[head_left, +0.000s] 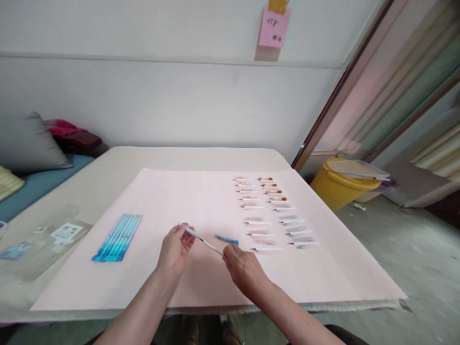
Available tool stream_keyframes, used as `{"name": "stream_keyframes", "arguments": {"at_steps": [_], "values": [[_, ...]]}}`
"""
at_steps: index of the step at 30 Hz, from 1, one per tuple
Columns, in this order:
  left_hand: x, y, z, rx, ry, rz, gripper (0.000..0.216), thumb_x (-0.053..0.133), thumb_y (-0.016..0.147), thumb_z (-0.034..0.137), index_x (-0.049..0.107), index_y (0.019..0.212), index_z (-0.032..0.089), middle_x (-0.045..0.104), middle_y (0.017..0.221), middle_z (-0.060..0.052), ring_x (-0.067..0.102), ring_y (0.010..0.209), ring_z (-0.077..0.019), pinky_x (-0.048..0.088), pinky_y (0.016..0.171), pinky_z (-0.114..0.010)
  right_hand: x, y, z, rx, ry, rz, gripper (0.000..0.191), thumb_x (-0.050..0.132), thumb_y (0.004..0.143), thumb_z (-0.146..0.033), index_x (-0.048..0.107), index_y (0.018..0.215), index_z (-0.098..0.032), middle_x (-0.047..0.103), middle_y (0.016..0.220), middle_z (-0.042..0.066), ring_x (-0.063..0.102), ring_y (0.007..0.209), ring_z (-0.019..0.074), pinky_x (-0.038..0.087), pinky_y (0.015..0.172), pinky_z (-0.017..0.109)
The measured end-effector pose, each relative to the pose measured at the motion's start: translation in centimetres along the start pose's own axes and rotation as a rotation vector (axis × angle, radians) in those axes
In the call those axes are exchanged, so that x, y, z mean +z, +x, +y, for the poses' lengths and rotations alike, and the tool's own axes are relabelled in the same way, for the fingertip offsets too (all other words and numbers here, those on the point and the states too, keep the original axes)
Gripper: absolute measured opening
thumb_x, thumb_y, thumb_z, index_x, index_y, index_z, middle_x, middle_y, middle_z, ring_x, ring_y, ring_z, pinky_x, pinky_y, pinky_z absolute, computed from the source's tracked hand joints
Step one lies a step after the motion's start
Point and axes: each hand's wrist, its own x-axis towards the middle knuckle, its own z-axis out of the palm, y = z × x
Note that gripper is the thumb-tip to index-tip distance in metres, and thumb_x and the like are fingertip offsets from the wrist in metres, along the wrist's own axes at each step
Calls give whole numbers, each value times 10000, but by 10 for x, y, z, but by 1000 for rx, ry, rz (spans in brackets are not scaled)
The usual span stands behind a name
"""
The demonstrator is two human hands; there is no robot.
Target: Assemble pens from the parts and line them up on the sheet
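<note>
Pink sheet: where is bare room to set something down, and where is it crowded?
Bare: the pink sheet between the blue pens and the rows of pen parts; also its near right corner. Crowded: the rows, and where left hand and right hand hold a refill.

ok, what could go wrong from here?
The thin refill runs from the barrel in the left hand to the right hand; an off-axis pull could bend it. The blue cap lies loose by the right hand and may get knocked. The part rows sit close; a sweep could scatter them.
</note>
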Motion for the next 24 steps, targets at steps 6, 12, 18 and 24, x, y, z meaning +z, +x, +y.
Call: {"name": "stream_keyframes", "arguments": {"at_steps": [6,12,18,24], "values": [[6,-10,-8,16,83,-40,46,571,801,197,574,809,152,629,831,-74,626,759,-141,500,615,-233,1,-1,2,57,119,-6,84,435,888,-188,496,832,-195,603,785,-3,542,609,117,212,515,259],[7,-14,-16,-46,46,-88,40,585,786,186,561,778,154,617,806,-62,616,755,-132,491,630,-236,-5,3,-1,99,262,-9,92,450,871,-161,499,799,-191,593,765,6,544,651,130,277,555,231],[16,-38,-43,-115,162,-203,159,616,776,308,537,817,176,641,822,-51,605,692,-113,480,615,-228,-11,5,-4,166,495,44,169,463,828,-129,459,671,-190,538,636,-17,484,581,113,302,546,211],[20,-46,-42,-133,66,-302,164,622,770,298,520,783,171,646,770,-57,627,706,-149,505,681,-290,-11,4,-6,257,732,45,134,478,816,-165,490,687,-197,503,531,-53,463,508,98,328,534,195]]}}
